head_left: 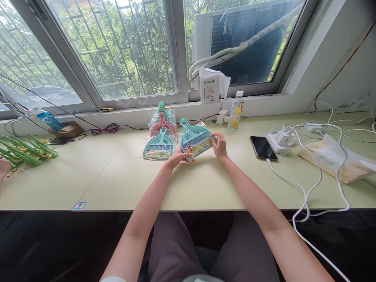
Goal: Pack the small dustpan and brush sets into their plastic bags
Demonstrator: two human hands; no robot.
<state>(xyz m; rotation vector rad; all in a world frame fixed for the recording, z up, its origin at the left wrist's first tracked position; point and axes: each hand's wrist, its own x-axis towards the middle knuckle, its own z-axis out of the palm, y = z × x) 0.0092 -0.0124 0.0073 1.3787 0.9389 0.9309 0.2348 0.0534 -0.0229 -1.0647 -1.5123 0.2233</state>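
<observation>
A teal mini dustpan and brush set (195, 137) in clear wrap is held tilted above the table. My left hand (179, 157) grips its lower left corner, and my right hand (219, 145) pinches its right edge. Just left of it lies a row of similar wrapped sets, with a teal dustpan set (158, 145) in front, a pink dustpan set (162, 124) behind it, and several green and yellow handles farther back. A printed label strip runs along the front of the held set.
On the pale table (117, 184), a drink bottle (235, 111) stands near the sill. To the right are a phone (263, 148), a power strip (281, 140), white cables and a tissue pack (335, 158). Green stalk-like pieces (28, 152) and another person's hand (4, 167) are far left.
</observation>
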